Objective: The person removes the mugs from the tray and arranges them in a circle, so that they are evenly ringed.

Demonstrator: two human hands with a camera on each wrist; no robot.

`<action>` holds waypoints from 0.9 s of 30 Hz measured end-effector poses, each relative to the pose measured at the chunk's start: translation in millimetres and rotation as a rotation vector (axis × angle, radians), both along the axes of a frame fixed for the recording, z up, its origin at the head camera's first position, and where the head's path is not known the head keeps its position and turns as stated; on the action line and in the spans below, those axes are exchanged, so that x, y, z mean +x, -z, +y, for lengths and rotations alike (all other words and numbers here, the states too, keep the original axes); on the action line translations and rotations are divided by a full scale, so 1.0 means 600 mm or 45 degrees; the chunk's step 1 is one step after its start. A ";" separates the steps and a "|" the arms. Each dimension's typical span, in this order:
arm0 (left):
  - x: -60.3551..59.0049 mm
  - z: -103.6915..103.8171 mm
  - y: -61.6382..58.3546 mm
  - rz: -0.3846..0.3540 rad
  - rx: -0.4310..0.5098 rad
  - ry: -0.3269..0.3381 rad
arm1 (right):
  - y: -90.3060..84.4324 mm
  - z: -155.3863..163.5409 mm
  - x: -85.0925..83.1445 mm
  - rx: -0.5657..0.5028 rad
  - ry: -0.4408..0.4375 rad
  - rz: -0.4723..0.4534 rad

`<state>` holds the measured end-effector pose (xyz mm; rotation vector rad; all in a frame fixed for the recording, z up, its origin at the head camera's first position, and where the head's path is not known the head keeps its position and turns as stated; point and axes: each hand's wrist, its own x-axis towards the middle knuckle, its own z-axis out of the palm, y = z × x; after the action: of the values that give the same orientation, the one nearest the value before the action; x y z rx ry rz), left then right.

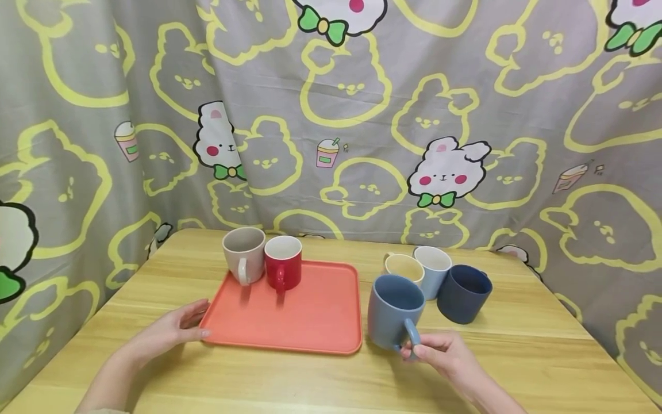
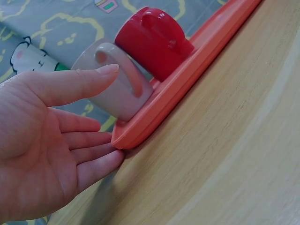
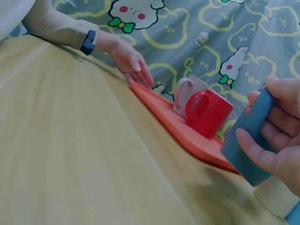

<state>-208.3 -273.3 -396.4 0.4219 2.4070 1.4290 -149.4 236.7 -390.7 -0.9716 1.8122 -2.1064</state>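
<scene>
My right hand (image 1: pixel 445 357) pinches the handle of a grey-blue mug (image 1: pixel 389 322), which hangs above the table just right of the tray. In the right wrist view, thumb and fingers close around that mug (image 3: pixel 251 133). At the left, my left hand (image 1: pixel 168 329) has its fingers extended at the near left corner of a coral-red tray (image 1: pixel 318 316); in the left wrist view the fingertips touch the tray's edge (image 2: pixel 140 133). On the tray's far left part stand a beige-grey mug (image 1: pixel 234 260) and a red mug (image 1: pixel 287 273) side by side, handles facing me.
Behind the held mug, a pale yellow mug (image 1: pixel 405 265), a light blue mug (image 1: pixel 436 276) with a white inside and a navy mug (image 1: pixel 462 299) stand close together on the wooden table (image 1: pixel 543 345). A patterned grey curtain (image 1: pixel 362 190) hangs behind the table.
</scene>
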 end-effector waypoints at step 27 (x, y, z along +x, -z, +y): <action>0.005 0.000 0.000 0.040 0.030 -0.005 | 0.031 0.029 0.023 0.109 0.112 -0.169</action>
<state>-205.6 -273.1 -396.5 0.4484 2.4189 1.4648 -135.4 254.3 -409.4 -0.7263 1.8930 -2.0702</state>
